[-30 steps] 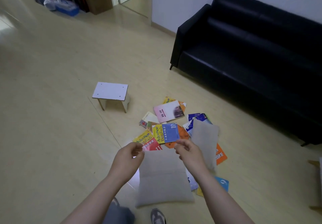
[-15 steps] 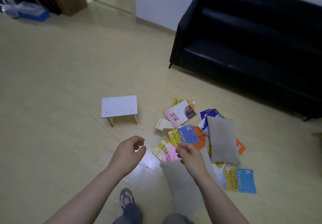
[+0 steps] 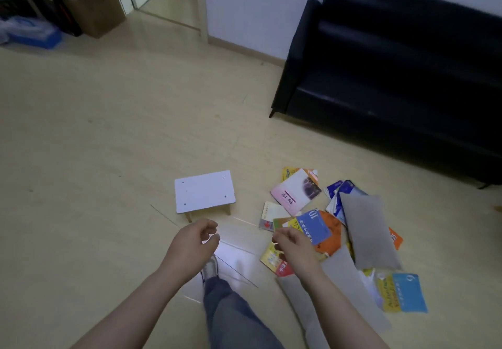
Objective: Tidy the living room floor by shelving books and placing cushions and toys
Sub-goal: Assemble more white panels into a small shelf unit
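Observation:
Several colourful books lie scattered on the floor, among them a pink book (image 3: pixel 295 189), a blue book marked 10 (image 3: pixel 313 227) and a blue and yellow book (image 3: pixel 400 293). One grey cushion (image 3: pixel 370 233) rests on top of the pile. A second grey cushion (image 3: pixel 342 283) lies lower right, partly under my right forearm. My right hand (image 3: pixel 292 242) hovers over the books' left edge, fingers loosely curled, gripping nothing I can see. My left hand (image 3: pixel 194 242) hangs over bare floor, also loosely curled and empty.
A small white stool (image 3: pixel 204 191) stands just beyond my left hand. A black sofa (image 3: pixel 394 77) fills the right side along the wall. My leg and shoe (image 3: pixel 210 268) are between my arms. A cardboard box (image 3: pixel 95 14) and a blue bin (image 3: pixel 35 33) sit far left by a doorway.
Both hands held the near cushion by its top edge; first the left let go, then the right. The cushion now lies lower right and the view has shifted left.

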